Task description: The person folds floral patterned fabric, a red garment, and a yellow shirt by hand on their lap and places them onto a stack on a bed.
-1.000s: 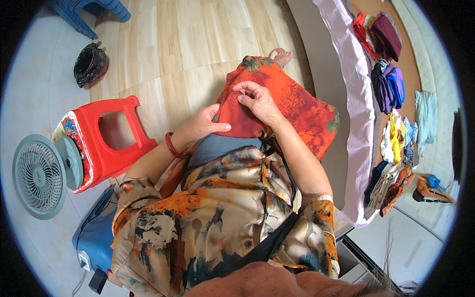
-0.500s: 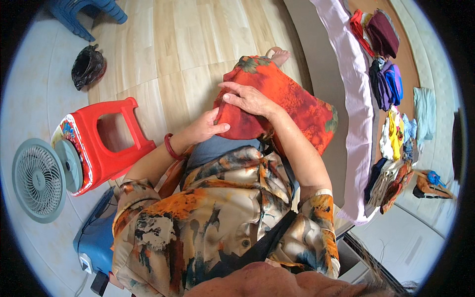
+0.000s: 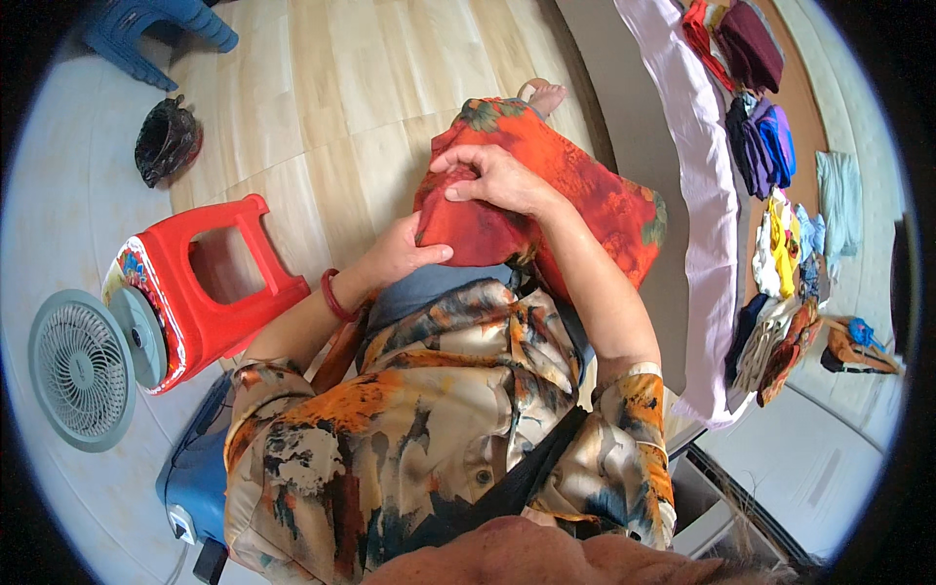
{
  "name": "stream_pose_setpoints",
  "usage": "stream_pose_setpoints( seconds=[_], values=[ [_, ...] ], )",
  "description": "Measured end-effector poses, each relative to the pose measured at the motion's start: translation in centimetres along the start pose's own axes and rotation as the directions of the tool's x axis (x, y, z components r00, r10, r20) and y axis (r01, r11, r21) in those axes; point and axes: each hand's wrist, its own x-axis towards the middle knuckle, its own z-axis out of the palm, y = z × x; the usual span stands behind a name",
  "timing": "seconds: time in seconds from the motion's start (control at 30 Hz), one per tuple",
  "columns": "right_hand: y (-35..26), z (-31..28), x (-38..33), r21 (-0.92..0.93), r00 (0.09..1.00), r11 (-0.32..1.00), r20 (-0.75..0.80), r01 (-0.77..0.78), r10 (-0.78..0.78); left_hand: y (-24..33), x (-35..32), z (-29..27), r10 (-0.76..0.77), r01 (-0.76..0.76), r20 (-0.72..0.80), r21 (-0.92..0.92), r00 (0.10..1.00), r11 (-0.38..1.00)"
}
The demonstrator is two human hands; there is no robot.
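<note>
A shirt printed in cream, orange and black (image 3: pixel 390 444) filled the lower middle of the frame, and a pale wood-plank floor (image 3: pixel 331 78) spread across the upper middle. The red floral cloth (image 3: pixel 595 185) lay over the person's lap at the centre, its green-leafed corners at the top and right. A lilac sheet (image 3: pixel 710 253) ran down the right side. At left stood a red plastic stool (image 3: pixel 210 336), with a grey-green fan (image 3: pixel 83 370) on its patterned seat. Clothes lay along the right: a maroon garment (image 3: pixel 751 49) uppermost, a purple-and-blue bundle (image 3: pixel 765 146) below it, then a yellow garment (image 3: pixel 783 244).

The right hand (image 3: pixel 502 183) rested over the cloth's upper left part, fingers curved, thumb set apart from the forefinger with red fabric showing in the gap; whether it pinched any cannot be told. The left hand (image 3: pixel 402 255) gripped the cloth's left edge, thumb flat on top and the other fingers mostly hidden behind it. The hands were near each other but apart. A crumpled black plastic bag (image 3: pixel 166 141) sat at upper left, and a dark red bangle (image 3: pixel 336 295) circled the left wrist.
</note>
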Motion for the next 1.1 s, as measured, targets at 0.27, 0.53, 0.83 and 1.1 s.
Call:
stream_pose_setpoints(
  seconds=[0.27, 0.53, 0.83, 1.1],
  values=[
    [2.2, 2.4, -0.2, -0.706, 0.895, 0.704, -0.262, 0.078, -0.361, -0.2, 0.3, -0.3, -0.087, 0.025, -0.166, -0.341, 0.982, 0.940],
    [0.0, 9.3, -5.4, -0.883, 0.982, 0.467, -0.129, -0.049, -0.141, -7.9, 2.8, -6.6, -0.219, 0.106, -0.188, -0.476, 0.957, 0.873],
    [1.8, 9.6, -3.9, -0.950, 0.965, 0.307, -0.138, -0.065, -0.224, -5.0, 11.1, -5.9, -0.143, 0.145, 0.065, -0.732, 0.988, 0.665],
    [1.9, 8.6, -3.4, -0.432, 0.857, 0.898, -0.490, -0.081, -0.159, 1.6, 15.3, -6.6, -0.084, 0.071, 0.018, -0.728, 0.996, 0.681]
  ],
)
